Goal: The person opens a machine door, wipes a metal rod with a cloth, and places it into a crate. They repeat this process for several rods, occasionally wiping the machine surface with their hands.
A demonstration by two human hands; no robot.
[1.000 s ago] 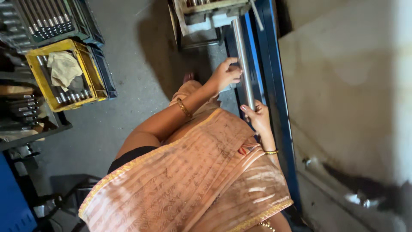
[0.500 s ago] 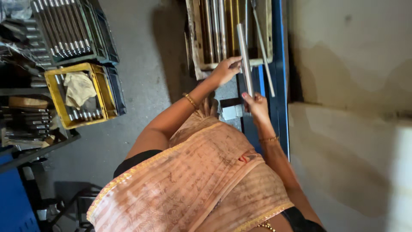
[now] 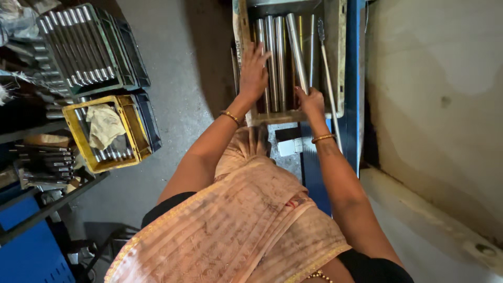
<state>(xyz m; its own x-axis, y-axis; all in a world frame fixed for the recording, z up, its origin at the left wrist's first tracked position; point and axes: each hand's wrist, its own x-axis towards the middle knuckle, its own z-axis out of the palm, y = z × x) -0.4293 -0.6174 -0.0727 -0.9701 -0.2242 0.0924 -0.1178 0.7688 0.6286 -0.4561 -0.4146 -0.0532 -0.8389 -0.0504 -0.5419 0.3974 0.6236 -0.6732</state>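
1. Several polished steel rods point(image 3: 276, 57) are lying side by side in the shallow tray point(image 3: 341, 63) ahead of you; both your hands are working among them.
2. Your left hand point(image 3: 253, 71) is resting flat on the leftmost rods, fingers spread and pressing down rather than pinching anything.
3. Your right hand point(image 3: 312, 100) is closing around the near end of one steel rod point(image 3: 296, 52), which is lying tilted across its neighbours instead of parallel; how firmly the fingers are wrapping it, I cannot tell.
4. A thin tool with a dark tip point(image 3: 326, 63) is lying just beside that rod, by the tray's right wall.
5. To my eye the risk is sitting at the tilted rod; held only at one end, it is likely to swing, strike the others or roll onto your left fingers.
6. The smooth surface is probably making a slip easy; a dropped rod could be landing near your feet.
7. At your left, the yellow crate point(image 3: 78, 137) with a rag point(image 3: 105, 126) and the green crate point(image 3: 118, 84) of rods are standing well apart from the tray.
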